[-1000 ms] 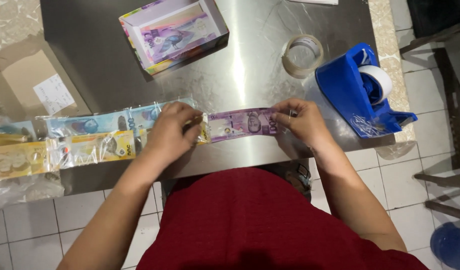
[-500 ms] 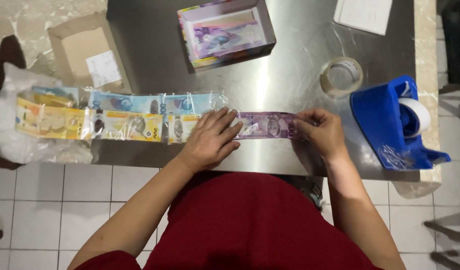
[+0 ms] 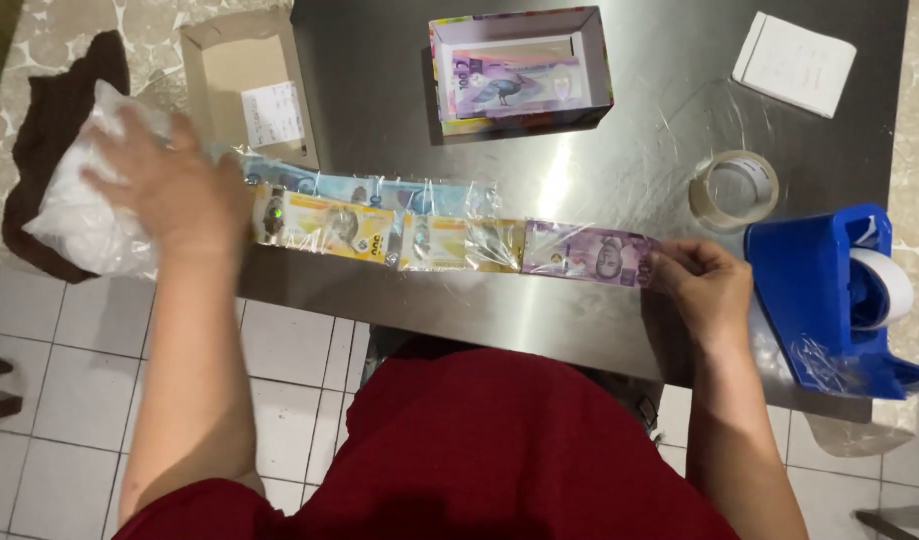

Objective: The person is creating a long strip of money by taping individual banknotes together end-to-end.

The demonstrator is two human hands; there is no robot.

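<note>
While stretched flat, the banknote strip (image 3: pixel 449 235) spans both hands.

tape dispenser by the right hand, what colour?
Blue tape dispenser, holding a white roll; clearest in the head view, just beyond the right hand.

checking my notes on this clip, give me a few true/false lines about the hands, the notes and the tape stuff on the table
1. The right hand touches the purple banknote. True.
2. The left hand grips the blue tape dispenser. False: it is at the strip's far left end, by the white plastic bag.
3. The clear tape roll lies flat on the steel table. True.
4. The open colourful box is empty. False: a purple note lies in it.
5. The banknotes form a plastic-wrapped row. True.
</note>
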